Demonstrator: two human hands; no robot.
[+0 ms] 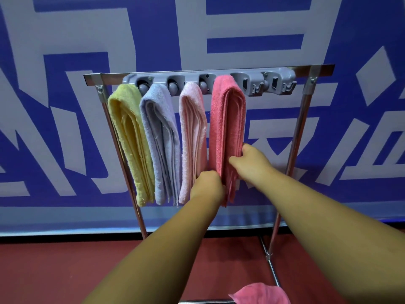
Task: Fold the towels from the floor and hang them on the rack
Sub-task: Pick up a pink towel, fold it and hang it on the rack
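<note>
Gripping the coral towel [226, 132] hanging on the rack [208, 72]: left hand [207, 185] is closing on its lower edge, right hand [252, 162] is pinching its right side. Left fingertips are hiding behind cloth; another pink towel [260, 294] on the floor [65, 270] is getting cut off at the frame bottom.

We see two bare forearms, no sleeves, watch or rings showing; the left hand [207, 185] and right hand [252, 163] seem ungloved, though the fingers are partly hidden.

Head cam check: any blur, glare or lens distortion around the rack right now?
Head view: towels sharp, including the coral towel both hands hold; wide-angle bend bows the rack legs outward; faint sheen on the steel top bar, no harsh glare; lighting even, shadows soft.
</note>
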